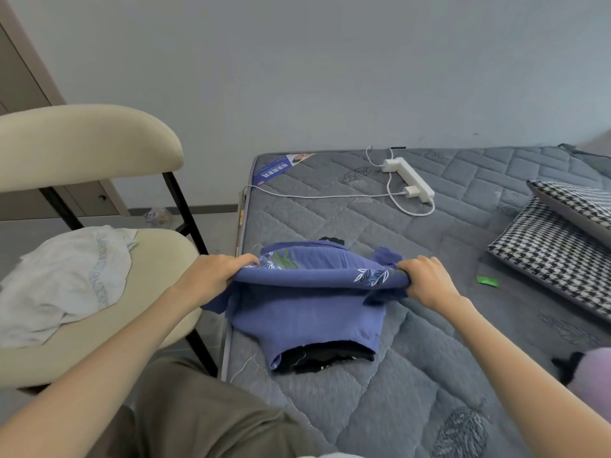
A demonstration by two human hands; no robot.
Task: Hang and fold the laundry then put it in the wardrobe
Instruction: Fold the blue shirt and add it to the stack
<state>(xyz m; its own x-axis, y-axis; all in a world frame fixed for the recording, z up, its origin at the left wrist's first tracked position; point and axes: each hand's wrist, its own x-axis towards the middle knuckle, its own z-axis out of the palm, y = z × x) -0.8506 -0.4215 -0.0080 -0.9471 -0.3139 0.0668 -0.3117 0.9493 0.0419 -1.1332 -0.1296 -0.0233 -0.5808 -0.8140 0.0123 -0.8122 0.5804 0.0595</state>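
A blue garment [310,312] with white and green leaf embroidery lies on the grey quilted mattress [413,408], partly folded over a black garment [325,357] that shows under its near edge. My left hand [211,276] grips the folded edge at the left. My right hand [429,280] grips the same edge at the right. Between them the fabric is lifted and stretched a little above the mattress.
A beige chair [86,143] stands to the left with a white garment [62,279] on its seat. A white power strip [410,176] with cables lies at the mattress's far end. Houndstooth pillows [558,252] are at the right, a small green packet [487,281] beside them.
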